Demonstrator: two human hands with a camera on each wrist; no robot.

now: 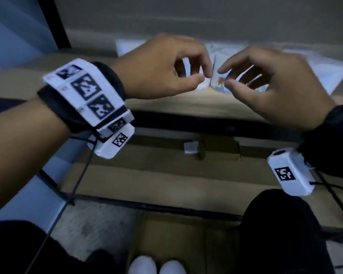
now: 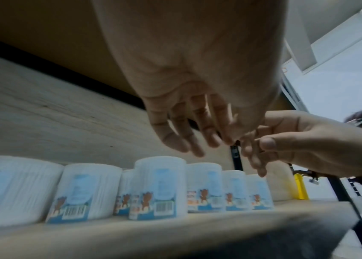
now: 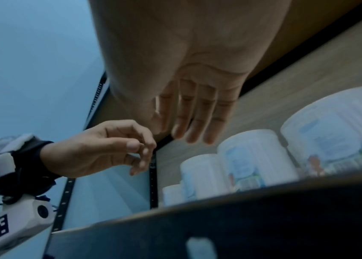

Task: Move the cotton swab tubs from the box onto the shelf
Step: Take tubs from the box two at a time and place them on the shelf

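Head view: left hand (image 1: 162, 66) and right hand (image 1: 273, 84) hover empty, fingers loosely curled, above cotton swab tubs (image 2: 160, 189) standing on shelf (image 2: 175, 227). Tubs likely light, smooth-sided; grasp round body.

Both forearms are bare down to the wrists, where each carries a black fabric cuff. On the left wrist, a white band (image 1: 87, 89) wraps over the cuff, printed with a row of square black-and-white fiducial markers. Beneath it hangs a white, rounded camera housing (image 1: 112, 144) bearing one smaller marker, and a thin black cable (image 1: 75, 186) trails down from it. The right wrist carries a matching white housing (image 1: 290, 174) with a dark round lens on one end, a marker on its face and black cables leaving its side. The left hand (image 1: 160, 66) and right hand (image 1: 273, 86) are bare. Dark trousers (image 1: 281, 234) cover the legs, and two white shoe tips (image 1: 156, 265) show below.
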